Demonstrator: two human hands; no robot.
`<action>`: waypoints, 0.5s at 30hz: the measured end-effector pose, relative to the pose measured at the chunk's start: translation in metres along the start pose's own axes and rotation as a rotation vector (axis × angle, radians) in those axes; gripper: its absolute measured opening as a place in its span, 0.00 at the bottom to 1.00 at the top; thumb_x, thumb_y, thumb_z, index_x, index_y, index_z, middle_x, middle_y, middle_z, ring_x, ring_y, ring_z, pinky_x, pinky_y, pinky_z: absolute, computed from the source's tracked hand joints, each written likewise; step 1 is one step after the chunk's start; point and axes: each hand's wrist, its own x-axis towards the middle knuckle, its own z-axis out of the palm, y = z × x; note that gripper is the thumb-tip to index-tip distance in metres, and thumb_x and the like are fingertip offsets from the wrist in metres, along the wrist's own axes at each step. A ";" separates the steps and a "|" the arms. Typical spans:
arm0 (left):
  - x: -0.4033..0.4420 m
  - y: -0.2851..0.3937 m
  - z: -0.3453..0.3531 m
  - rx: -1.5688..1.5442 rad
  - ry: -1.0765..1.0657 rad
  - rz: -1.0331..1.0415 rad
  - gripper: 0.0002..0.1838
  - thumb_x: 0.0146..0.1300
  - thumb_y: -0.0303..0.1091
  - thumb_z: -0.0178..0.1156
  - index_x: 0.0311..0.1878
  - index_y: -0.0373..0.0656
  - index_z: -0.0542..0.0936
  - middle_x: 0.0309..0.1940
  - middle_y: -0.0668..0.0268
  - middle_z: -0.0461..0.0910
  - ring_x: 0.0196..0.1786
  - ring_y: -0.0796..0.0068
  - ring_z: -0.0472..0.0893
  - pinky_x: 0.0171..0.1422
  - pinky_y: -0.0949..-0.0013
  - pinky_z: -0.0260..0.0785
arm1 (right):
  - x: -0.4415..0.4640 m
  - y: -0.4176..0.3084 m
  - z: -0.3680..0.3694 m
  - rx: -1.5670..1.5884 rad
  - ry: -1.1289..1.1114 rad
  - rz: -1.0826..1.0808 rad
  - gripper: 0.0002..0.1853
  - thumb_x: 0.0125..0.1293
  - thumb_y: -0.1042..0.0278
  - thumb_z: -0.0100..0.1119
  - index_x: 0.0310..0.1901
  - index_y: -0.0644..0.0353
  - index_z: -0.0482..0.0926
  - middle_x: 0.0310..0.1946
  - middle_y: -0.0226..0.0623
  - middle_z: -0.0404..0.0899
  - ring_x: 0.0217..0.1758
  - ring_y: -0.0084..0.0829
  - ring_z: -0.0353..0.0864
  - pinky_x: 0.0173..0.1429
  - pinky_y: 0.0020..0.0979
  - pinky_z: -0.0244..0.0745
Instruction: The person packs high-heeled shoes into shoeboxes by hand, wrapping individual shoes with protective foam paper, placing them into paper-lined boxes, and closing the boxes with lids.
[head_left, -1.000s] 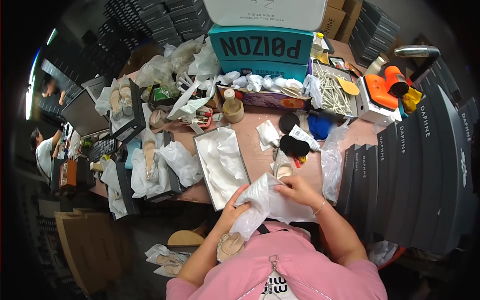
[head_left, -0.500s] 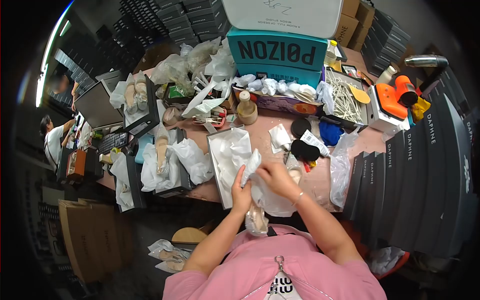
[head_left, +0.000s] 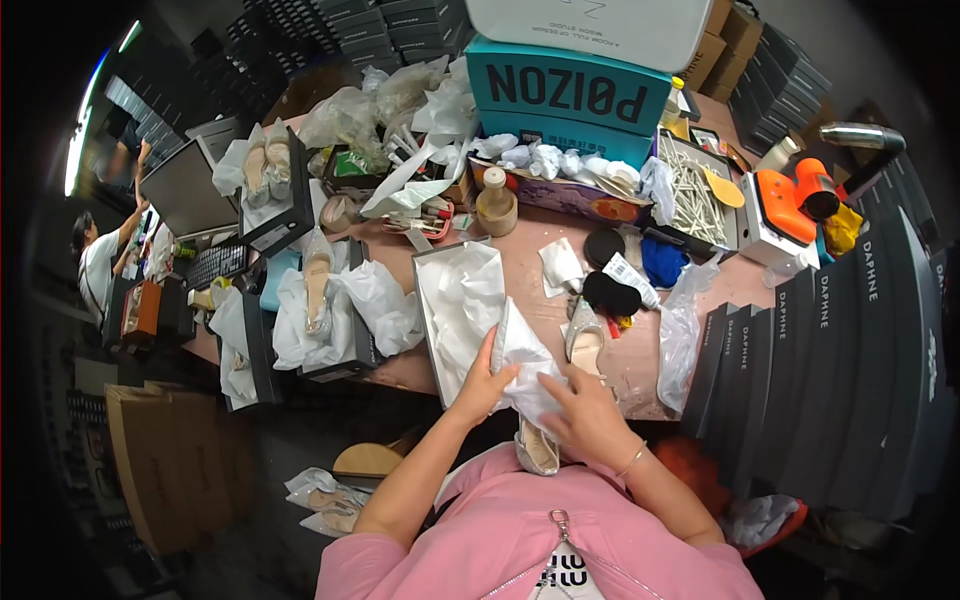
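My left hand (head_left: 487, 385) is closed on white tissue paper (head_left: 527, 352), thumb on top and fingers behind. Out of the paper's lower end shows the heel end of a glittery flat shoe (head_left: 537, 450), close to my pink top; its front part is hidden. My right hand (head_left: 592, 420) lies against the right side of the paper, fingers stretched out and slightly blurred. A second glittery pointed shoe (head_left: 585, 345) rests on the table just beyond my right hand. Left of the paper is an open shoebox (head_left: 432, 320) lined with tissue.
Shoeboxes holding tissue and shoes (head_left: 318, 290) stand at left. Stacked dark boxes (head_left: 830, 370) line the right edge. Behind are a teal box (head_left: 570, 95), a wooden-topped bottle (head_left: 495, 205), a tray of white sticks (head_left: 695, 195) and an orange tool (head_left: 785, 205). Another person (head_left: 100, 265) is far left.
The narrow bunched white paper is now spread wider over the shoe. My right hand has moved down from its top to its side. The second shoe on the table shows more fully.
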 end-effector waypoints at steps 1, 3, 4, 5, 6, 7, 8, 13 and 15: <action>-0.002 -0.001 0.000 -0.006 0.007 -0.003 0.41 0.62 0.21 0.56 0.75 0.43 0.47 0.64 0.59 0.65 0.63 0.71 0.67 0.66 0.69 0.62 | -0.001 0.007 -0.003 0.244 -0.151 0.148 0.24 0.58 0.65 0.62 0.58 0.57 0.75 0.47 0.52 0.78 0.42 0.42 0.82 0.51 0.35 0.74; 0.000 0.000 0.004 -0.010 -0.023 0.019 0.40 0.63 0.21 0.55 0.75 0.43 0.46 0.65 0.60 0.63 0.63 0.70 0.68 0.66 0.69 0.62 | 0.010 0.012 0.003 0.508 -0.226 0.228 0.20 0.59 0.69 0.60 0.54 0.63 0.77 0.38 0.50 0.82 0.35 0.44 0.83 0.41 0.33 0.77; 0.001 0.004 0.007 -0.011 -0.025 0.019 0.40 0.63 0.21 0.55 0.75 0.43 0.46 0.65 0.60 0.63 0.63 0.70 0.68 0.66 0.69 0.62 | 0.017 0.014 0.015 0.654 -0.140 0.232 0.18 0.60 0.70 0.58 0.52 0.64 0.78 0.35 0.50 0.82 0.34 0.43 0.83 0.40 0.33 0.77; 0.002 0.008 0.010 -0.013 -0.025 -0.013 0.40 0.64 0.21 0.54 0.75 0.43 0.46 0.65 0.60 0.63 0.63 0.70 0.68 0.66 0.69 0.61 | 0.021 0.012 0.024 0.802 -0.053 0.235 0.16 0.60 0.71 0.57 0.50 0.66 0.79 0.32 0.49 0.83 0.33 0.43 0.83 0.40 0.32 0.77; 0.002 0.012 0.010 -0.012 -0.024 -0.043 0.39 0.64 0.20 0.53 0.75 0.43 0.46 0.65 0.60 0.63 0.63 0.71 0.67 0.67 0.69 0.61 | 0.023 0.006 0.025 0.752 -0.002 0.209 0.13 0.60 0.71 0.57 0.46 0.66 0.81 0.32 0.47 0.82 0.33 0.44 0.82 0.40 0.35 0.76; 0.002 0.013 0.008 -0.007 -0.024 -0.038 0.39 0.64 0.20 0.53 0.75 0.43 0.46 0.65 0.60 0.63 0.63 0.71 0.67 0.67 0.69 0.61 | 0.022 0.008 0.028 0.532 0.029 0.054 0.12 0.58 0.71 0.59 0.44 0.64 0.82 0.31 0.44 0.82 0.34 0.42 0.81 0.42 0.36 0.74; 0.000 0.012 0.006 -0.036 -0.008 -0.044 0.38 0.64 0.20 0.52 0.75 0.42 0.46 0.65 0.59 0.63 0.63 0.71 0.67 0.66 0.70 0.61 | 0.020 0.010 0.031 0.311 0.058 -0.096 0.11 0.57 0.71 0.60 0.41 0.63 0.83 0.30 0.41 0.81 0.34 0.40 0.79 0.44 0.37 0.73; -0.008 0.025 0.007 -0.059 0.026 -0.118 0.36 0.67 0.23 0.50 0.75 0.41 0.46 0.64 0.59 0.64 0.62 0.72 0.67 0.65 0.71 0.61 | 0.038 0.023 0.046 -0.007 0.339 -0.086 0.27 0.47 0.73 0.67 0.53 0.58 0.73 0.48 0.42 0.73 0.44 0.43 0.74 0.51 0.38 0.68; -0.006 0.022 0.006 -0.033 0.011 -0.107 0.36 0.67 0.23 0.50 0.75 0.41 0.46 0.64 0.59 0.64 0.62 0.72 0.67 0.65 0.71 0.61 | 0.048 0.031 0.064 0.211 0.333 -0.029 0.28 0.48 0.75 0.65 0.54 0.59 0.71 0.48 0.45 0.74 0.44 0.46 0.75 0.50 0.39 0.70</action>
